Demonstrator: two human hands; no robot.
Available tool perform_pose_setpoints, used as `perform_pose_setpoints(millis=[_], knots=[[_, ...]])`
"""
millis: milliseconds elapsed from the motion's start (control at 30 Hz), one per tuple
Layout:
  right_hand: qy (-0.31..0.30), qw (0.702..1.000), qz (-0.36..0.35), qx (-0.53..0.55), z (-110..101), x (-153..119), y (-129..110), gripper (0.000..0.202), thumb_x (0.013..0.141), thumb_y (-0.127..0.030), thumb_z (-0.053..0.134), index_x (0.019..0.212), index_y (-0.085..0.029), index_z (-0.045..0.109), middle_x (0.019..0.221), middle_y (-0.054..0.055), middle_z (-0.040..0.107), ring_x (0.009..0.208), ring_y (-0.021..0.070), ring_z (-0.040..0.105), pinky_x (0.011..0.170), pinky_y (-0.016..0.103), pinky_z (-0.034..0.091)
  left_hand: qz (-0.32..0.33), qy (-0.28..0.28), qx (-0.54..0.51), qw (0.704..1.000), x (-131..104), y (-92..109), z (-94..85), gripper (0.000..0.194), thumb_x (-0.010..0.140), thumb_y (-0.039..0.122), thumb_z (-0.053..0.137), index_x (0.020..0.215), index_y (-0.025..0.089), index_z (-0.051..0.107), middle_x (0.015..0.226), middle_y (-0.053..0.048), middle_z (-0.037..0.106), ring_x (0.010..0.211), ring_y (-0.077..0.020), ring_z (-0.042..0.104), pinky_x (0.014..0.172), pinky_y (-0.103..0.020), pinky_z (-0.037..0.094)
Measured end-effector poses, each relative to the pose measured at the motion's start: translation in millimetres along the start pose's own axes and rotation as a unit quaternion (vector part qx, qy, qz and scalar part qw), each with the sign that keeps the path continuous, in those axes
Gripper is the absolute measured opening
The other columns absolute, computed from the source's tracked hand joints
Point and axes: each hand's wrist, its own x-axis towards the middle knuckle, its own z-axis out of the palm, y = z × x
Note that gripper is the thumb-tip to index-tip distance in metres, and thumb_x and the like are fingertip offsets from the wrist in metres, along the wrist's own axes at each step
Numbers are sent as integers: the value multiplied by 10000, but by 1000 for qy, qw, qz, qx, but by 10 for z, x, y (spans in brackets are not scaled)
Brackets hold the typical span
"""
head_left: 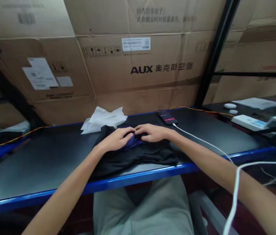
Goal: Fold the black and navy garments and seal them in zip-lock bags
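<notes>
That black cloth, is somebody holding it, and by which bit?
The left grip and right grip both touch the black cloth at the blue-purple patch near its middle; whether they pinch or just rest can't be told.

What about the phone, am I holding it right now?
No, the phone lies beyond your right hand, which is on the dark cloth with your left hand.
</notes>
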Motion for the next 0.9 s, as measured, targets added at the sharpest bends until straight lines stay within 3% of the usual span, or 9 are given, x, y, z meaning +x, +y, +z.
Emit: perform_pose_setpoints(millis=[100,200,333,400,467,533,667,767,900], knots=[[114,992,16,48,-140,-60,73,299,784,-114,553,988,-145,769,1060,85,757,965,205,695,897,308,519,12,-29,18,999,6,7,90,387,968,332,399,1212,167,650,1261,-117,695,1174,-260,631,1054,-393,446],[198,977,74,37,-235,-105,127,251,791,-145,559,918,-130,775,874,66,775,788,180,694,747,267,516,25,7,25,999,5,14,39,351,947,328,434,1180,173,646,1237,-113,697,1163,-250,630,1039,-375,450],[198,976,87,-14,-276,-129,180,224,764,-128,580,865,-124,779,834,72,776,743,175,684,725,259,496,-87,155,75,981,-43,-28,-165,334,864,370,536,1145,194,572,949,-61,718,877,-230,671,804,-342,505],[205,974,95,-24,-278,-134,197,220,763,-124,579,852,-133,780,833,66,776,749,174,685,736,256,491,-166,132,92,973,-83,-72,-243,428,829,453,574,1164,192,516,748,-12,675,716,-230,651,674,-324,472],[202,974,99,-29,-272,-135,208,220,761,-123,578,848,-137,780,824,61,774,740,171,682,729,252,485,-212,55,106,970,-120,-116,-276,574,801,571,591,1205,180,480,682,-7,657,676,-252,652,618,-320,438],[191,976,98,-31,-259,-130,213,225,764,-122,575,854,-133,780,823,63,773,731,170,676,718,251,478,-235,9,143,961,-141,-146,-271,701,772,685,576,1231,165,472,760,-63,692,735,-294,678,621,-330,432],[156,983,88,-33,-224,-111,209,228,760,-117,573,857,-127,779,824,67,772,713,165,664,703,248,472,-279,7,210,937,-136,-167,-224,807,723,824,513,1202,175,504,1008,-177,716,934,-389,689,697,-364,450],[148,985,83,-34,-222,-108,201,234,755,-110,566,849,-129,779,813,63,768,713,163,664,701,245,472,-272,12,185,944,-115,-158,-194,729,725,773,555,1163,193,500,929,-133,713,894,-371,688,681,-355,440],[159,983,86,-38,-251,-123,198,233,765,-121,565,857,-118,780,809,70,765,717,168,666,696,249,471,-217,55,63,973,-102,-136,-192,492,750,478,616,1132,227,435,695,19,620,657,-252,622,595,-303,388]])
